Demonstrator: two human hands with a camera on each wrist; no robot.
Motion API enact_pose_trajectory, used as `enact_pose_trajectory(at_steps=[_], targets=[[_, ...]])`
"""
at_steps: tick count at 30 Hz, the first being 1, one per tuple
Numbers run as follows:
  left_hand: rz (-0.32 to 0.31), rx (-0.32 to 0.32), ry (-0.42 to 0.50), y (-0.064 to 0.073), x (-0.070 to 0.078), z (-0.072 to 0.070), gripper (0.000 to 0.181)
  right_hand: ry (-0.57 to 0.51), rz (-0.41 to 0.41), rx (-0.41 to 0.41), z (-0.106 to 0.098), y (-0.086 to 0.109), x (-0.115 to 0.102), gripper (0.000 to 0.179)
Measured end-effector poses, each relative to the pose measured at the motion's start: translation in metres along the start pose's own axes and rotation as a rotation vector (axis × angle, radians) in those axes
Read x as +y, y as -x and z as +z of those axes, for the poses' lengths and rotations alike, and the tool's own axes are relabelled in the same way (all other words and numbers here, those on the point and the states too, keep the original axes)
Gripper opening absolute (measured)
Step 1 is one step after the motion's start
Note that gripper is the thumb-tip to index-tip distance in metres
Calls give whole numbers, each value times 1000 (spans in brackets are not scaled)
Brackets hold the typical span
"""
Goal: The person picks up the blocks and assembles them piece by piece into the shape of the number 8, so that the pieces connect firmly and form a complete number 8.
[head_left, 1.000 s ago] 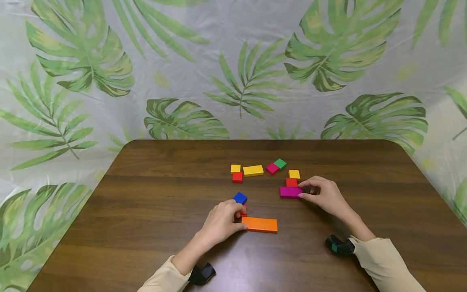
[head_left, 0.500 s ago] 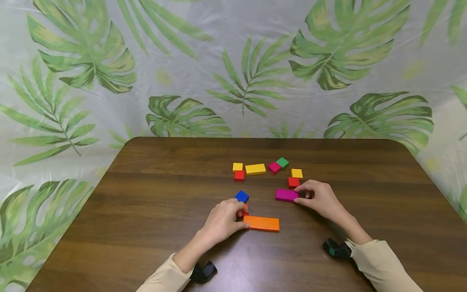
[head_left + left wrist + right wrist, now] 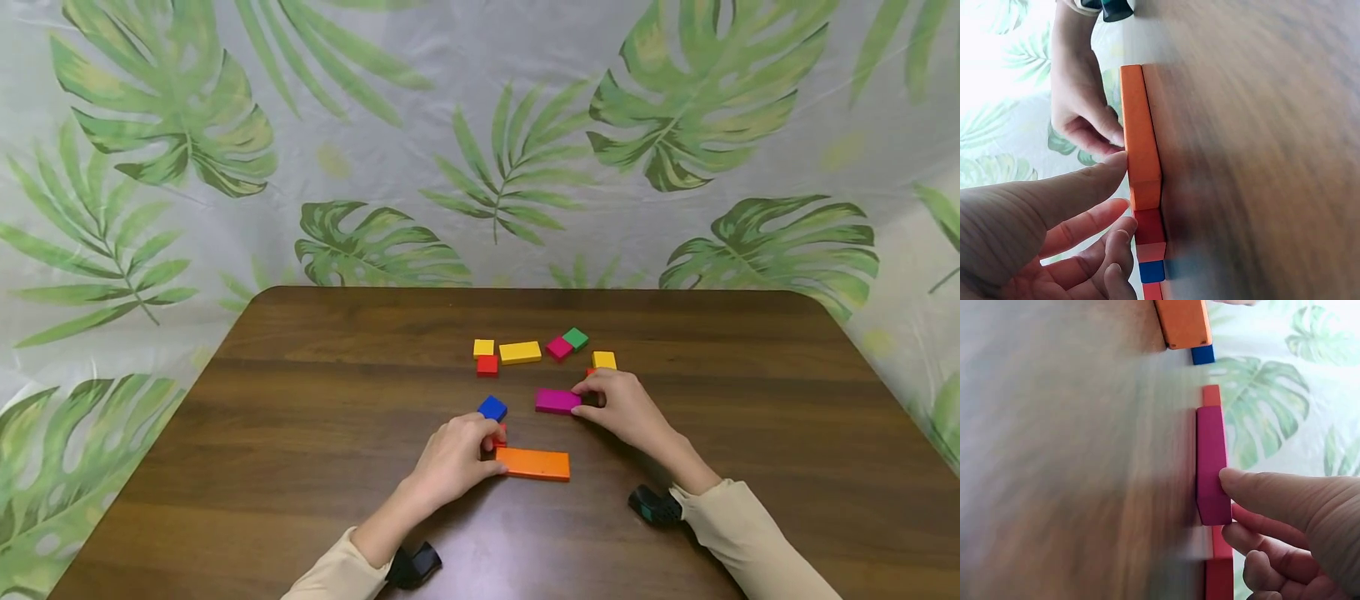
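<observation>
Pinching purple block (image 3: 557, 402) at its right end with right grip (image 3: 621, 407), on or just above counter (image 3: 300, 400), beyond orange block (image 3: 534, 464); pinching about the latter's left end with left grip (image 3: 453, 454); probably handling as light, stiff, smooth, slightly slippery, hardly fragile; best taking hold across both long edges.
</observation>
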State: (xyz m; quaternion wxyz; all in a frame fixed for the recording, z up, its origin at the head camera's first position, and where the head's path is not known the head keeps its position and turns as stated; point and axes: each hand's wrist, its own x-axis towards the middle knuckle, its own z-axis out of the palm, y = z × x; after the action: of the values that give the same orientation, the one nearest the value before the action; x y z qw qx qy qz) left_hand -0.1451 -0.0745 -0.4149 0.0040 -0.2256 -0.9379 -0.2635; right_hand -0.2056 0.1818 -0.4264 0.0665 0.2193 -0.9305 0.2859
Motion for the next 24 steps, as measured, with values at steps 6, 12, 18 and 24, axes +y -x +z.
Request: enact_pose_trajectory(at_steps=[6,12,18,24], targets=[[8,-6,-6,-1,1,0,26,5,5,-30,5,-14,-5,21],[-1,-20,-1,-2,1,-1,26,2,2,-56,12,-23,-9,22],[5,-15,-3,-2,0,-2,26,-9,-24,-55,15,-29,-14,22],[-5,-17,0,0,-1,-1,26,-13,-37,-64,19,-31,-17,22]])
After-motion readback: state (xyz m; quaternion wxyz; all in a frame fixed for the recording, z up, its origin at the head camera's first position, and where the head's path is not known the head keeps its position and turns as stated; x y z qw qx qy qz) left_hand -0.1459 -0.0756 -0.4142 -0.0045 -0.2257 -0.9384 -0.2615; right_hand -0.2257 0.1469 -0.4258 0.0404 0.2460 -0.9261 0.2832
